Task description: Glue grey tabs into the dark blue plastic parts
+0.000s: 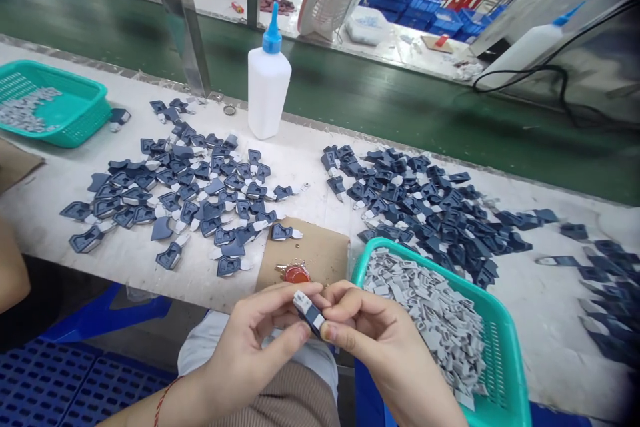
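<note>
Between both my hands, over my lap, is a small dark blue plastic part with light grey pieces on it (pixel 309 313). My left hand (pixel 265 327) pinches it from the left with thumb and fingers. From the other side, my right hand (pixel 367 327) grips its lower end between thumb and forefinger. Just beyond my fingers, a red round item (pixel 296 273) lies on a piece of brown cardboard (pixel 327 253), with one blue part (pixel 283 232) near the cardboard's far edge. Beside my right hand stands a green basket (pixel 505 320) full of small grey plastic pieces (pixel 430 313).
Piles of blue parts lie on the left (pixel 185 187) and right (pixel 425 200) of the table. A white bottle with a blue nozzle (pixel 269 90) stands behind them. Another green basket (pixel 75 113) is far left. A person's arm (pixel 10 267) shows at the left edge.
</note>
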### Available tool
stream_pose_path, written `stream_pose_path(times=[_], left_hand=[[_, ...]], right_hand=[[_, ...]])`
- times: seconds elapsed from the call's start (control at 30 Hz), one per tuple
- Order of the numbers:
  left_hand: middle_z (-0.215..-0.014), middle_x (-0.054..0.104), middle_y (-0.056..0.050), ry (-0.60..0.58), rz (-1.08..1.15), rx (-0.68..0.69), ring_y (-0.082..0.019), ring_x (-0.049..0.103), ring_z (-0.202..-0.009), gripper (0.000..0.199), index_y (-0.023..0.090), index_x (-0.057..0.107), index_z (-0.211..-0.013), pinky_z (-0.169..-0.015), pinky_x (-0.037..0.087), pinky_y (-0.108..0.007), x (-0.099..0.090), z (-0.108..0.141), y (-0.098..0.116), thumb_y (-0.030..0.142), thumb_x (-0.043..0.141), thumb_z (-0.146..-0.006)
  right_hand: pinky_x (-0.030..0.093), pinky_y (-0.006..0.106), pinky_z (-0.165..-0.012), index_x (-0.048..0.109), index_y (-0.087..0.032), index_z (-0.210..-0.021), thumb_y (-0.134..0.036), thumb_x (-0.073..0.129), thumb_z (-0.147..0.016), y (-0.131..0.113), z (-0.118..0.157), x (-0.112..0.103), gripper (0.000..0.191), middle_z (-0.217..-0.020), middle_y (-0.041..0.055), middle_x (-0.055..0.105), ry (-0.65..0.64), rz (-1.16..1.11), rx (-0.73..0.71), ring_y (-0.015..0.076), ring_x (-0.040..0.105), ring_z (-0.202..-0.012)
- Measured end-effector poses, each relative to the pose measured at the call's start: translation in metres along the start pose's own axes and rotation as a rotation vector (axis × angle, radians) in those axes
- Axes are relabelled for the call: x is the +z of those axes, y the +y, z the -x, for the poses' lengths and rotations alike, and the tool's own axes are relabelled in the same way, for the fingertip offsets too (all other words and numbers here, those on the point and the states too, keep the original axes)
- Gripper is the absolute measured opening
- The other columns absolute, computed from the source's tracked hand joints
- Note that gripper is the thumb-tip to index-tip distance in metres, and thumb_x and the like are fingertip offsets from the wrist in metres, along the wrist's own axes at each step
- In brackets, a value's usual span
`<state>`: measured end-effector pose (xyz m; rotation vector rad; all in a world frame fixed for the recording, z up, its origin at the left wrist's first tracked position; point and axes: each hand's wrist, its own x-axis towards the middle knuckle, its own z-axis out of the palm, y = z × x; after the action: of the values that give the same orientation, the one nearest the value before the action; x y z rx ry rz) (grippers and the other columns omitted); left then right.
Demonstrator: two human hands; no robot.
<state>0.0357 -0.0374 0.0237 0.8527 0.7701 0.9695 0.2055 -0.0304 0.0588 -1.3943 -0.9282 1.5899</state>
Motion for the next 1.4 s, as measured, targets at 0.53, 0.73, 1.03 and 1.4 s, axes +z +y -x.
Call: stream_pose_path(times=[0.53,0.73,1.03,1.4], left_hand=[[-0.094,0.074,-0.001,0.566,-0.552,0.138,-0.02,0.069,-0.093,0.029,0.026,0.069,-0.112,-0.091,0.054,-0.031,-0.038,0.008,0.014,0.032,0.071,-0.084],[-0.103,0.071,-0.004,0.818,-0.868,0.213,-0.019,0.063,-0.078,0.038,0.026,0.058,-0.115,-0.068,0.051,-0.029,-0.077,0.016,0.02,0.039,0.071,-0.082],[-0.112,0.066,-0.004,0.62,-1.538,0.421,-0.022,0.064,-0.09,0.026,0.027,0.062,-0.118,-0.069,0.051,-0.028,-0.103,0.01,0.012,0.029,0.057,-0.093],[-0.115,0.062,-0.01,0.507,-1.508,0.675,-0.028,0.062,-0.106,0.024,0.025,0.065,-0.11,-0.094,0.049,-0.043,-0.083,-0.015,0.04,0.017,0.061,-0.088]], right_hand=[[0.054,0.036,-0.074,0.072,-0.026,-0.099,-0.034,0.056,-0.091,0.006,0.006,-0.066,0.02,-0.105,0.0072,0.07,0.465,0.981,-0.378,0.0243,0.065,-0.089],[0.052,0.041,-0.083,0.07,-0.023,-0.097,-0.029,0.046,-0.096,0.014,-0.015,-0.082,0.024,-0.101,0.008,0.071,0.289,1.233,-0.568,0.0264,0.063,-0.099],[0.052,0.041,-0.079,0.066,-0.023,-0.096,-0.028,0.045,-0.096,0.001,-0.023,-0.087,0.022,-0.102,0.0078,0.066,0.156,1.333,-0.427,0.0267,0.062,-0.096],[0.054,0.035,-0.074,0.063,-0.027,-0.09,-0.037,0.046,-0.097,-0.009,-0.001,-0.086,0.021,-0.097,0.0062,0.065,0.042,1.118,-0.315,0.0235,0.063,-0.092]])
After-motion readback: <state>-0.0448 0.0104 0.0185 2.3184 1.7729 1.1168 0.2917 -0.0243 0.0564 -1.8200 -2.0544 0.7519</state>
